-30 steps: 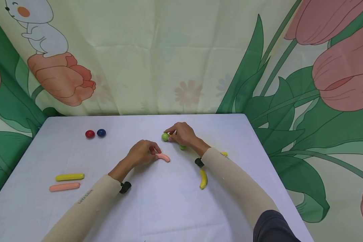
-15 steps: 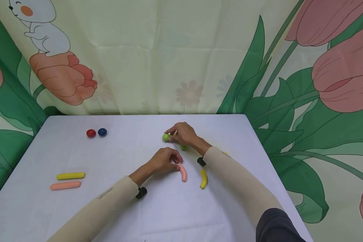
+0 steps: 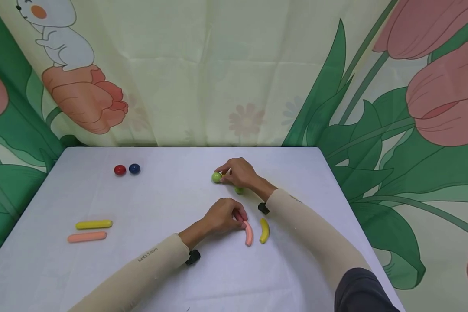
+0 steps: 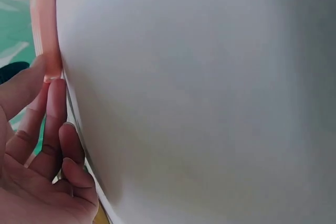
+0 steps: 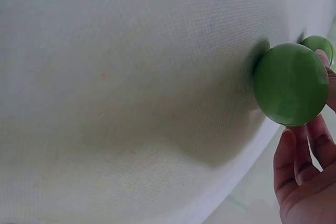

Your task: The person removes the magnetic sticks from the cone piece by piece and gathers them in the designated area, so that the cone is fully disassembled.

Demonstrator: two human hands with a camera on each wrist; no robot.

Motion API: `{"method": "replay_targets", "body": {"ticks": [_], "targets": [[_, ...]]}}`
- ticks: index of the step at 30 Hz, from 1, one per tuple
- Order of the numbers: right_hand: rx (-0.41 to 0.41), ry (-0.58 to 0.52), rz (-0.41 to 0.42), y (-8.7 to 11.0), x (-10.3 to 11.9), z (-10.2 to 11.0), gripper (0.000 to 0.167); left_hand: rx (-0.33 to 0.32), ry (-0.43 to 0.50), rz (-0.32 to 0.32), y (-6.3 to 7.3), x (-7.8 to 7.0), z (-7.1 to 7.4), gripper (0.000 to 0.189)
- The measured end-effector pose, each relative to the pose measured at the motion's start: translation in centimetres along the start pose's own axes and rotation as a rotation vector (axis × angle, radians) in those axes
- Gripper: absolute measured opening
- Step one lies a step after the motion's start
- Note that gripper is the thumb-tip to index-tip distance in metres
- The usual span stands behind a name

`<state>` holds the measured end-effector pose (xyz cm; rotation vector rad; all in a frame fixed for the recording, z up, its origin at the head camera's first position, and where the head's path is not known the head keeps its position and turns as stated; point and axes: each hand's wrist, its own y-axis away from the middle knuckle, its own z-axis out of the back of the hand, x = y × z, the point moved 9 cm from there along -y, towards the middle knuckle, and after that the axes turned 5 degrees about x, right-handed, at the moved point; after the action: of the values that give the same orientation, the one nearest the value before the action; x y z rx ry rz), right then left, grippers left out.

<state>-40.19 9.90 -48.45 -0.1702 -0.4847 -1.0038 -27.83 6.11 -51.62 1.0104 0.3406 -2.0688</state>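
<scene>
My left hand (image 3: 224,216) pinches the upper end of a curved pink stick (image 3: 248,234) between thumb and fingers, just left of a curved yellow stick (image 3: 264,231). The left wrist view shows the pink stick (image 4: 46,27) with a pale spot at its far end, the thumb lying along its near end. My right hand (image 3: 239,172) holds a light green ball (image 3: 216,177) at its fingertips. A small orange-yellow bit shows between those fingers, its kind unclear. Under the right wrist sits another green ball (image 3: 238,190), which looms large in the right wrist view.
At the back left of the white-covered table (image 3: 160,268) lie a red ball (image 3: 120,170) and a dark blue ball (image 3: 134,169). Farther forward on the left lie a straight yellow stick (image 3: 94,224) and a straight pink stick (image 3: 87,237). A printed curtain (image 3: 179,78) hangs behind.
My left hand has carried the curved pink stick right and nearer, turning it from roughly sideways to upright in the head view, beside the curved yellow stick. The right hand stays at the green ball.
</scene>
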Motion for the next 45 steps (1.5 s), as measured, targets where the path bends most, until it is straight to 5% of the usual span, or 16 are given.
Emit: {"method": "replay_targets", "body": {"ticks": [9,13,17,23,30,39,45], "targets": [[-0.015,-0.006,-0.003,0.2,-0.3,0.2,0.033,0.021,0.002,-0.030,0.1,-0.8,-0.7,0.013],[-0.011,-0.018,0.003,0.4,-0.3,0.3,0.033,0.000,-0.010,-0.033,0.3,-0.7,0.1,0.011],[-0.005,-0.026,0.009,0.5,-0.1,0.4,0.036,-0.077,-0.014,0.018,0.5,0.5,2.6,0.010],[-0.041,-0.012,-0.046,1.1,-0.5,1.3,0.039,-0.277,-0.022,0.150,1.1,3.8,7.7,0.010],[-0.008,0.002,-0.133,1.8,-1.6,1.5,0.028,-0.464,-0.078,0.310,1.6,7.3,11.6,0.033],[-0.003,-0.014,-0.130,1.9,-2.0,0.8,0.023,-0.403,-0.195,0.281,-0.4,7.4,11.7,0.036],[-0.007,-0.002,-0.102,1.7,-1.6,0.7,0.022,-0.380,-0.210,0.279,-0.5,7.4,11.5,0.030]]}}
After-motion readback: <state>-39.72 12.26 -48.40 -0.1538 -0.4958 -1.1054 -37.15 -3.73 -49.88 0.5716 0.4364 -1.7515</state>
